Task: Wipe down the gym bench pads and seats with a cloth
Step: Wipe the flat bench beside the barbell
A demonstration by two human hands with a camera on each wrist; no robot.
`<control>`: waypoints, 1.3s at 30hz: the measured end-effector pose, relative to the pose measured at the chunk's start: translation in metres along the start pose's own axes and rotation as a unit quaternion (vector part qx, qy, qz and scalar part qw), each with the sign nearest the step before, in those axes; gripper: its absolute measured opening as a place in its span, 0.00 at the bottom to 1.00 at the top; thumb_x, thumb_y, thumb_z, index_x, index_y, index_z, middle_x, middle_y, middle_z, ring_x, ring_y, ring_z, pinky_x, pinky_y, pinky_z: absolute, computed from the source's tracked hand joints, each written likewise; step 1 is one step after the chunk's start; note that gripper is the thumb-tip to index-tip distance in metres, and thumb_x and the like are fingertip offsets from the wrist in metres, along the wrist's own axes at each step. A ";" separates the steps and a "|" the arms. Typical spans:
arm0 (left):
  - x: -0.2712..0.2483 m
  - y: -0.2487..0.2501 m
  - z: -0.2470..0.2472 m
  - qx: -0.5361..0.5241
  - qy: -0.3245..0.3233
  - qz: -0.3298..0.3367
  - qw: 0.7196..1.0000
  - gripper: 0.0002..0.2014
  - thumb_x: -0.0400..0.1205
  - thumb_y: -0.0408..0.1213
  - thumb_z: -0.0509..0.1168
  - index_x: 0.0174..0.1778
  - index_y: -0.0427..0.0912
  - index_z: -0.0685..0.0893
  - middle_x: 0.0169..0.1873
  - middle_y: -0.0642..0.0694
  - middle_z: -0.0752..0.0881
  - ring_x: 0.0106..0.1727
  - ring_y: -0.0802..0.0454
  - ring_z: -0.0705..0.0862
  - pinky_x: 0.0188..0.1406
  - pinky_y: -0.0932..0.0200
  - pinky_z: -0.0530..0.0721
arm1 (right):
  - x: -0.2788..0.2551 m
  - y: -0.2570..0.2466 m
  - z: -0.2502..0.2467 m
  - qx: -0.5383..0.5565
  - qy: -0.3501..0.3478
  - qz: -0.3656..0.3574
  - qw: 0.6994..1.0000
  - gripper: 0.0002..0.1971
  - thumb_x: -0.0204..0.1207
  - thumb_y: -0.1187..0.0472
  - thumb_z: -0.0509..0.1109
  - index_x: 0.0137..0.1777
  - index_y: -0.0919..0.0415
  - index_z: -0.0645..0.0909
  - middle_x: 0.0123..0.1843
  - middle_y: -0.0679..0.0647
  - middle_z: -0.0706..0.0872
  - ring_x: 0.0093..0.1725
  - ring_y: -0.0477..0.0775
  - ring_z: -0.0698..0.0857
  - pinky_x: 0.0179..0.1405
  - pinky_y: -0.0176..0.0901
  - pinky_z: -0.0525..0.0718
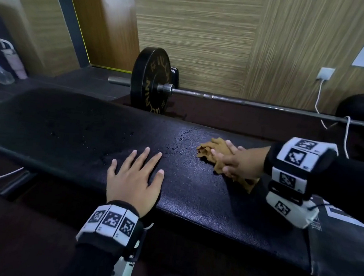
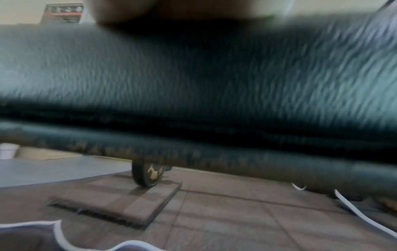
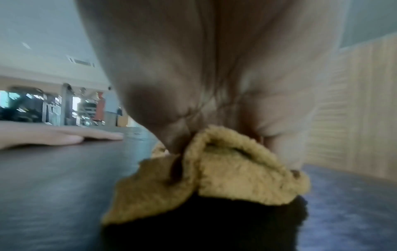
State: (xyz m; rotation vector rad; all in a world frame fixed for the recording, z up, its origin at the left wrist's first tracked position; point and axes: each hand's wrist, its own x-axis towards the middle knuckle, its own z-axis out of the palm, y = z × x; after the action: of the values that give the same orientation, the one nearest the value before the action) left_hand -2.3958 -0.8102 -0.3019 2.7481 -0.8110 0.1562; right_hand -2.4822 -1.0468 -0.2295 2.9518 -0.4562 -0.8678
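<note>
A long black padded gym bench (image 1: 193,195) runs across the head view, with water droplets on its middle. My left hand (image 1: 136,175) lies flat on the pad near its front edge, fingers spread and straight. To the right, my right hand (image 1: 234,161) presses a crumpled tan cloth (image 1: 209,150) onto the pad, fingers fairly straight on top of it. The right wrist view shows the palm above the tan cloth (image 3: 214,173) on the bench (image 3: 53,186), with the left hand (image 3: 60,135) flat farther along. The left wrist view is blurred and shows the side of the bench pad (image 2: 193,84).
Behind the bench a barbell (image 1: 247,103) with a black weight plate (image 1: 152,80) lies on the floor by a wood-panelled wall. A spray bottle (image 1: 0,72) and a tumbler (image 1: 14,59) stand far left. White cables (image 1: 319,100) hang from a wall socket at right.
</note>
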 end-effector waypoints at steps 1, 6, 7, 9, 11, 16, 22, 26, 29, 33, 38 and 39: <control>0.000 -0.001 -0.001 -0.007 -0.010 0.006 1.000 0.26 0.81 0.62 0.40 0.78 0.72 0.55 0.81 0.66 0.52 0.82 0.62 0.47 0.80 0.44 0.42 | 0.006 0.007 -0.003 -0.003 0.006 0.014 1.000 0.29 0.87 0.51 0.46 0.81 0.46 0.33 0.82 0.62 0.30 0.82 0.67 0.47 0.78 0.53 0.52; 0.020 -0.027 -0.014 -0.001 -0.041 -0.030 0.999 0.29 0.78 0.69 0.41 0.77 0.72 0.57 0.80 0.68 0.54 0.82 0.63 0.50 0.78 0.42 0.43 | 0.036 0.052 -0.011 0.047 0.023 0.101 0.994 0.29 0.88 0.55 0.47 0.83 0.54 0.37 0.83 0.65 0.39 0.82 0.65 0.52 0.77 0.53 0.56; 0.028 -0.036 -0.017 0.007 -0.058 -0.064 0.996 0.29 0.78 0.69 0.41 0.77 0.73 0.54 0.81 0.67 0.52 0.82 0.61 0.48 0.78 0.39 0.42 | 0.043 0.059 -0.013 0.072 0.014 0.113 0.991 0.29 0.88 0.56 0.46 0.83 0.56 0.36 0.84 0.65 0.40 0.82 0.64 0.54 0.77 0.49 0.57; 0.044 -0.050 -0.020 0.014 -0.110 -0.131 0.985 0.30 0.78 0.69 0.39 0.79 0.73 0.46 0.82 0.63 0.44 0.83 0.57 0.40 0.78 0.34 0.38 | 0.058 0.071 -0.019 0.123 -0.007 0.116 0.986 0.28 0.88 0.57 0.45 0.82 0.61 0.37 0.84 0.62 0.44 0.82 0.62 0.55 0.76 0.41 0.57; 0.055 -0.054 -0.022 0.017 -0.158 -0.168 0.973 0.35 0.75 0.73 0.36 0.79 0.70 0.38 0.82 0.61 0.36 0.82 0.55 0.34 0.77 0.33 0.35 | 0.072 0.080 -0.025 0.159 -0.013 0.104 0.982 0.27 0.88 0.54 0.46 0.83 0.58 0.42 0.85 0.57 0.48 0.83 0.59 0.53 0.78 0.43 0.53; 0.064 -0.052 -0.031 0.021 -0.261 -0.179 0.948 0.45 0.63 0.80 0.29 0.74 0.68 0.26 0.77 0.60 0.24 0.79 0.53 0.25 0.73 0.29 0.32 | 0.092 0.093 -0.025 0.204 -0.027 0.123 0.971 0.27 0.87 0.47 0.42 0.82 0.60 0.51 0.81 0.62 0.63 0.78 0.61 0.65 0.72 0.43 0.62; 0.079 -0.046 -0.056 0.006 -0.392 -0.194 0.899 0.49 0.50 0.87 0.31 0.59 0.71 0.12 0.58 0.63 0.07 0.72 0.52 0.15 0.70 0.26 0.28 | 0.091 0.094 -0.020 0.214 -0.013 0.129 0.968 0.23 0.86 0.46 0.42 0.74 0.55 0.62 0.64 0.69 0.75 0.63 0.69 0.77 0.66 0.56 0.71; 0.090 -0.046 -0.062 0.025 -0.443 -0.205 0.873 0.50 0.46 0.86 0.27 0.56 0.69 0.08 0.58 0.60 0.06 0.72 0.50 0.14 0.69 0.23 0.30 | 0.092 0.091 -0.019 0.215 -0.015 0.144 0.966 0.22 0.86 0.48 0.46 0.72 0.58 0.66 0.60 0.70 0.75 0.60 0.74 0.77 0.64 0.60 0.72; 0.094 -0.046 -0.064 0.030 -0.470 -0.216 0.855 0.51 0.47 0.84 0.26 0.58 0.66 0.08 0.60 0.58 0.06 0.72 0.46 0.14 0.69 0.22 0.31 | 0.095 0.091 -0.020 0.211 -0.027 0.151 0.965 0.22 0.85 0.49 0.46 0.74 0.58 0.64 0.63 0.72 0.74 0.61 0.75 0.76 0.64 0.61 0.72; 0.101 -0.047 -0.063 0.032 -0.514 -0.217 0.830 0.51 0.46 0.84 0.26 0.54 0.64 0.05 0.59 0.54 0.05 0.56 0.48 0.04 0.66 0.22 0.27 | 0.099 0.097 -0.022 0.236 -0.076 0.151 0.957 0.24 0.85 0.48 0.45 0.78 0.56 0.59 0.69 0.72 0.71 0.68 0.73 0.72 0.67 0.56 0.68; 0.103 -0.044 -0.066 0.033 -0.528 -0.216 0.821 0.52 0.46 0.83 0.26 0.55 0.63 0.05 0.61 0.52 0.06 0.58 0.47 0.04 0.63 0.23 0.24 | 0.108 0.106 -0.034 0.289 -0.124 0.133 0.940 0.24 0.85 0.48 0.53 0.81 0.49 0.60 0.78 0.59 0.68 0.77 0.60 0.67 0.69 0.44 0.64; 0.103 -0.044 -0.066 0.033 -0.527 -0.217 0.821 0.52 0.47 0.83 0.26 0.56 0.63 0.06 0.61 0.52 0.06 0.58 0.47 0.04 0.62 0.24 0.23 | 0.111 0.105 -0.037 0.313 -0.120 0.125 0.934 0.23 0.85 0.50 0.55 0.79 0.46 0.62 0.77 0.57 0.71 0.74 0.58 0.71 0.65 0.40 0.67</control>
State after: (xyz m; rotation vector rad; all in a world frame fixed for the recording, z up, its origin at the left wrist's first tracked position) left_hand -2.2870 -0.8089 -0.2306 2.8443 -0.3065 -1.5510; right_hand -2.4014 -1.1810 -0.2449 3.2016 -1.3148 -1.2462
